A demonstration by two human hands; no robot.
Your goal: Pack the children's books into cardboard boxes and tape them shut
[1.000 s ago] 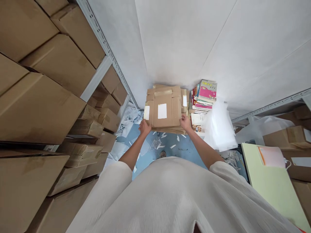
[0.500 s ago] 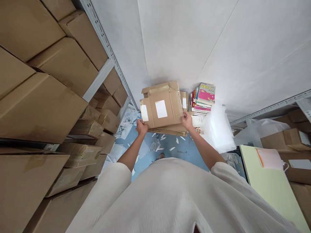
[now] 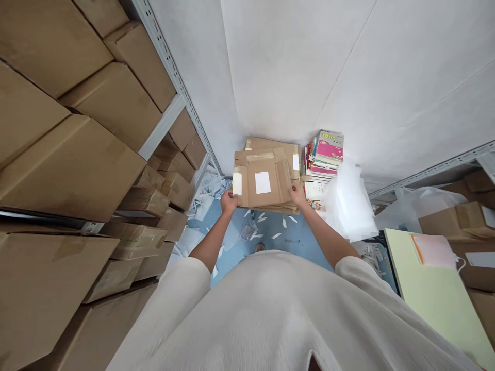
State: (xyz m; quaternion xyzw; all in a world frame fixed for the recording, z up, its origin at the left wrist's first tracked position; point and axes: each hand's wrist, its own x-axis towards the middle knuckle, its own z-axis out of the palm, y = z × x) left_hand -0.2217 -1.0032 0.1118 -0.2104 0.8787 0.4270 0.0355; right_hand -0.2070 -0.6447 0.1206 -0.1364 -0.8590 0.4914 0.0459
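Observation:
A flattened cardboard box (image 3: 253, 183) with two white labels lies low over a stack of other flattened cardboard (image 3: 270, 144) near the wall. My left hand (image 3: 229, 201) is closed on its lower left corner. At the right edge, my right hand (image 3: 297, 195) pinches the same box between thumb and fingers. Just right of the cardboard stands a pile of books (image 3: 325, 154), the top one with a pink and yellow-green cover.
Shelves of cardboard boxes (image 3: 88, 170) rise on the left. White foam sheets (image 3: 350, 203) lie right of the books, and a pale green board (image 3: 433, 283) is farther right. Paper scraps (image 3: 251, 229) litter the blue floor. A pale wall (image 3: 294, 67) stands behind.
The flattened box has come down and levelled onto the stack, showing more of the cardboard behind it. Both hands still hold its edges, the left slightly farther right.

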